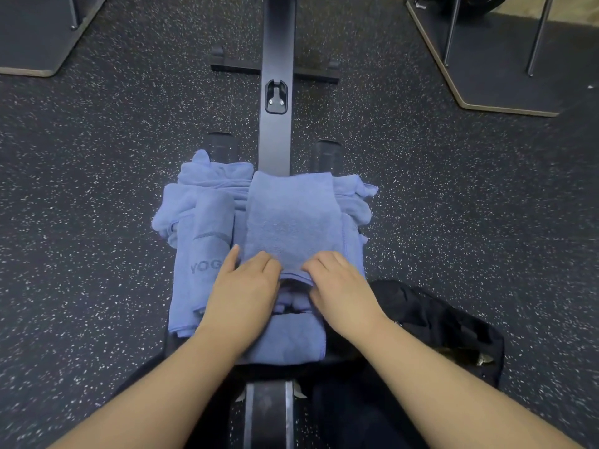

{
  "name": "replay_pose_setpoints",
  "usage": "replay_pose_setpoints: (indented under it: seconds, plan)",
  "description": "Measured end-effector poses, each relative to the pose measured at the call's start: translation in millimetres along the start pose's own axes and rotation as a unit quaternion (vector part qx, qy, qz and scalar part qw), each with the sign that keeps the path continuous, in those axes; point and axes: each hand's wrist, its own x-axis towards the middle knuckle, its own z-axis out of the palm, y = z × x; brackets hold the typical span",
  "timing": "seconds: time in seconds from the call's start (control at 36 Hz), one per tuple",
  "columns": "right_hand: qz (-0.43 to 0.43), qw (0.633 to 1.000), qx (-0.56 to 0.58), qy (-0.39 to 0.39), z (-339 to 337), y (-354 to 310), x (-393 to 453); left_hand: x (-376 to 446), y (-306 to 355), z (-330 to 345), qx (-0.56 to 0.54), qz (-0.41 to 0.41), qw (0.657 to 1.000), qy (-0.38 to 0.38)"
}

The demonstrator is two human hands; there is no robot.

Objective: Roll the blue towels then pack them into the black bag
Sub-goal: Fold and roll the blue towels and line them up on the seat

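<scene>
Both hands palm-down; fingers (pixel 270 262) curled round blue towel (pixel 293 218) edge.

Your way to the crumpled black fabric bag (pixel 434 322) at the pile's near right corner lies open. The heaped blue terry towels (pixel 291 222) fill the middle; the long black metal rail (pixel 275 59) blocks the far edge.

Two bare hands are in view, a left hand (pixel 241 286) and a right hand (pixel 340 286). One crumpled black fabric bag (pixel 437 322) lies on the floor. The soft blue cloth towels (pixel 291 222) form an overlapping heap; at least four show, though the exact count cannot be told.
</scene>
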Motion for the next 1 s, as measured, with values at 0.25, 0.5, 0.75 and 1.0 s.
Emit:
replay_pose_setpoints:
  seconds: [0.25,0.5,0.75,1.0]
  plan:
    - [0.004,0.999,-0.013,-0.050,-8.8,16.0,-8.7,0.5,-15.2,-13.1,-0.047,-0.066,0.996,-0.025]
    - [0.077,0.995,0.055,-0.043,-21.7,14.6,-6.1,-1.2,-12.8,-22.5,-0.037,-0.002,0.996,-0.080]
    - [0.107,0.989,0.105,-0.002,-27.9,21.2,-6.9,-0.1,-11.6,-12.4,0.010,0.010,0.998,-0.054]
    - [0.122,0.986,0.117,-0.005,-35.1,28.0,-12.5,1.8,-11.8,-10.3,0.023,0.017,0.999,-0.043]
